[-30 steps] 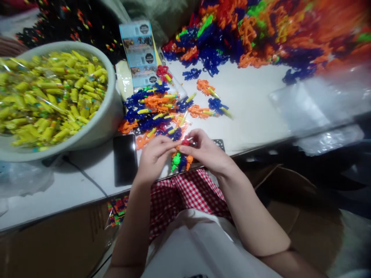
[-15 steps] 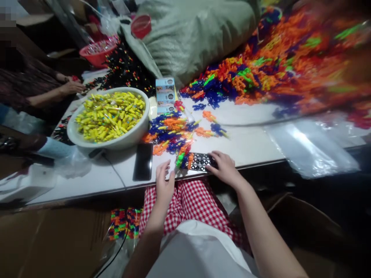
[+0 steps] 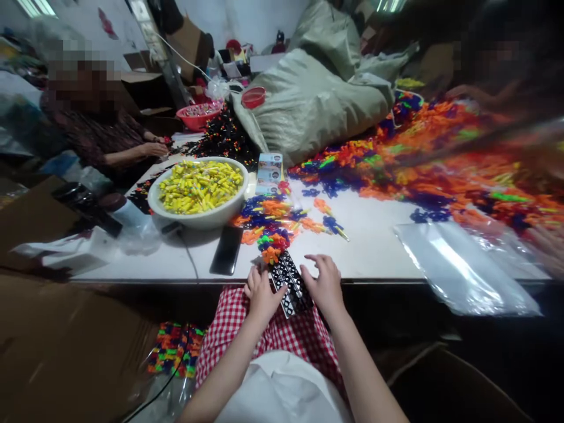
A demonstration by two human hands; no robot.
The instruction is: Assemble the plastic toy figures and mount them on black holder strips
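A flat black perforated tray [image 3: 288,282] with light spots extends over the table's front edge towards my lap. My left hand [image 3: 263,294] grips its left side, the thumb lying across the top and the fingers curled at the edge. Just right of the tray, my right hand [image 3: 325,283] is open, thumb and fingers apart and holding nothing. An orange flower-shaped plastic piece [image 3: 271,254] lies at the tray's far end. Beyond it is a small heap of orange, blue, red and green pieces [image 3: 268,214] with yellow sticks.
Left of the heap are a phone [image 3: 226,251] and a white basin [image 3: 198,218] of yellow tubes. Clear plastic bags [image 3: 467,270] overhang the table at right. Behind lie a large sack [image 3: 317,106] and a colourful pile [image 3: 396,164]. A co-worker [image 3: 110,135] sits at left.
The tray has turned lengthwise and come towards me over the table edge. My left hand has moved right onto it; my right hand has come off its right end. The camera view has tilted up.
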